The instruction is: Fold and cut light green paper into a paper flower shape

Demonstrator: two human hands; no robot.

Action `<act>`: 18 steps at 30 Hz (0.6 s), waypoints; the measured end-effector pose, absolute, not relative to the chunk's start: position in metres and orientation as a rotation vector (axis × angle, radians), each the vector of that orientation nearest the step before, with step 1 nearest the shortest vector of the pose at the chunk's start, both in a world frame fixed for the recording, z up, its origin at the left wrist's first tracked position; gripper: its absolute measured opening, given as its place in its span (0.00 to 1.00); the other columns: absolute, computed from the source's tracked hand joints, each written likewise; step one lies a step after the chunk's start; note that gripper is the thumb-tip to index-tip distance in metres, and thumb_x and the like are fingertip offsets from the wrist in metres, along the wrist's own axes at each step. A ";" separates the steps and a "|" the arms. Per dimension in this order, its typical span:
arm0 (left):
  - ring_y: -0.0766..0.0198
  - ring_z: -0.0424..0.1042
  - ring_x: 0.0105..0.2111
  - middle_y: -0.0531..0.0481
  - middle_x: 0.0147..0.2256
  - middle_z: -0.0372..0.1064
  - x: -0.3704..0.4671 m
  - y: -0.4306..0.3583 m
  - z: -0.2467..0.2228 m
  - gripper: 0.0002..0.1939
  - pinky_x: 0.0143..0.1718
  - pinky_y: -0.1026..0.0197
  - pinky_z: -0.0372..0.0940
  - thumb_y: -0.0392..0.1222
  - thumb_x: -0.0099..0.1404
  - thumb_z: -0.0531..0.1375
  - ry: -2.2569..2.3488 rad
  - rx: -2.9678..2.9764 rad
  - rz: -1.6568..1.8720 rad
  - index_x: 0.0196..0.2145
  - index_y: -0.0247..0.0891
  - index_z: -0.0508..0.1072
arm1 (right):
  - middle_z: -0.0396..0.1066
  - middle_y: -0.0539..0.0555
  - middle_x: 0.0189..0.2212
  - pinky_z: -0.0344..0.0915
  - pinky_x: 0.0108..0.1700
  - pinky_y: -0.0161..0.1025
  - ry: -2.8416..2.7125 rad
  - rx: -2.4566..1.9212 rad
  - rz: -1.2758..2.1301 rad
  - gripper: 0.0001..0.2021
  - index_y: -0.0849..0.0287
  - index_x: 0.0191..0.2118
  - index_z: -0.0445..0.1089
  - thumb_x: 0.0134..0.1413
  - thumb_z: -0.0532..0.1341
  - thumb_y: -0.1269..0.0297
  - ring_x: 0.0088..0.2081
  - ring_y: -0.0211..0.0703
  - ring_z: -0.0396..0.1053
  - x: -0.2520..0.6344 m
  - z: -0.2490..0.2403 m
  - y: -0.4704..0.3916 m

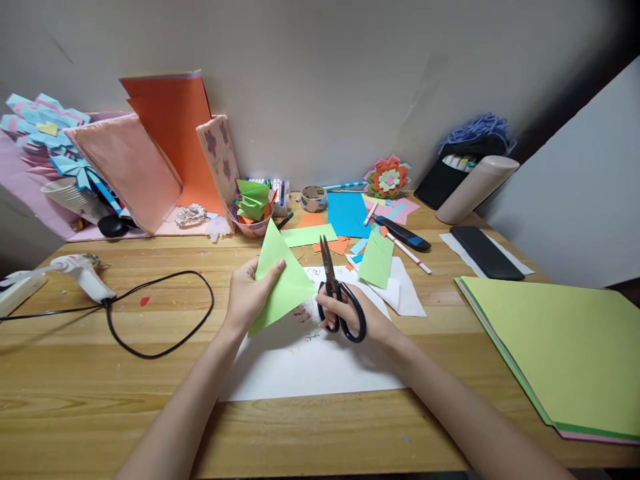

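Over a white sheet on the wooden bench, the left hand is pinching a light green paper triangle between thumb and fingers, one corner pointing toward the right hand. The right hand is gripping black-handled scissors, its digits curling through the loops; the blades are lying nearly together and pointing away from the person. Whether that corner is touching the right hand cannot be told. Beyond the scissors, a light green rectangle and orange scraps are lying loose. The step in hand is probably one of cutting the paper to shape, no blade engaging it here. The next move is presumably calling for parting the blades, turning them toward the triangle's edge and keeping the left thumb clear.
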State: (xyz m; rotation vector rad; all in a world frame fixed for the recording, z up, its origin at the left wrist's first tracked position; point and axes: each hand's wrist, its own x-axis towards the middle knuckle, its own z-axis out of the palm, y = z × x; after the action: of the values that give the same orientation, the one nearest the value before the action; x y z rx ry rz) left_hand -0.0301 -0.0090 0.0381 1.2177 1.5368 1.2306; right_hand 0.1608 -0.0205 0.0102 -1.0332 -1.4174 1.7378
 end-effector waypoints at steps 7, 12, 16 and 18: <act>0.63 0.69 0.27 0.47 0.31 0.74 -0.025 -0.011 0.034 0.20 0.25 0.66 0.61 0.55 0.50 0.62 1.509 1.264 1.235 0.31 0.33 0.73 | 0.62 0.45 0.16 0.65 0.27 0.36 -1.360 -0.993 1.736 0.13 0.60 0.31 0.63 0.49 0.60 0.54 0.20 0.36 0.64 0.161 0.011 -0.017; 0.60 0.71 0.30 0.46 0.34 0.74 -0.026 -0.010 0.035 0.23 0.28 0.64 0.64 0.52 0.45 0.66 1.440 1.265 1.100 0.35 0.34 0.72 | 0.61 0.45 0.16 0.63 0.26 0.34 -1.357 -1.037 1.573 0.09 0.59 0.29 0.63 0.50 0.60 0.59 0.20 0.36 0.64 0.161 0.011 -0.018; 0.57 0.73 0.33 0.44 0.38 0.74 -0.031 -0.009 0.033 0.29 0.32 0.62 0.66 0.47 0.41 0.69 1.301 1.224 0.870 0.41 0.34 0.70 | 0.60 0.44 0.16 0.65 0.28 0.34 -1.302 -0.973 1.586 0.08 0.59 0.29 0.62 0.50 0.60 0.61 0.20 0.35 0.64 0.163 0.008 -0.017; 0.56 0.73 0.34 0.43 0.39 0.73 -0.034 -0.008 0.033 0.29 0.33 0.60 0.66 0.48 0.43 0.69 1.291 1.214 0.823 0.42 0.34 0.69 | 0.60 0.45 0.16 0.66 0.28 0.34 -1.294 -0.965 1.635 0.09 0.60 0.29 0.62 0.50 0.60 0.59 0.20 0.34 0.63 0.163 0.008 -0.015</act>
State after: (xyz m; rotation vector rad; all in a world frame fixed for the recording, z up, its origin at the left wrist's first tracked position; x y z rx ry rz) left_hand -0.0336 -0.0081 0.0327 1.2139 1.2907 0.8226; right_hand 0.1629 -0.0152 0.0075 -0.9647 -1.2943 1.6351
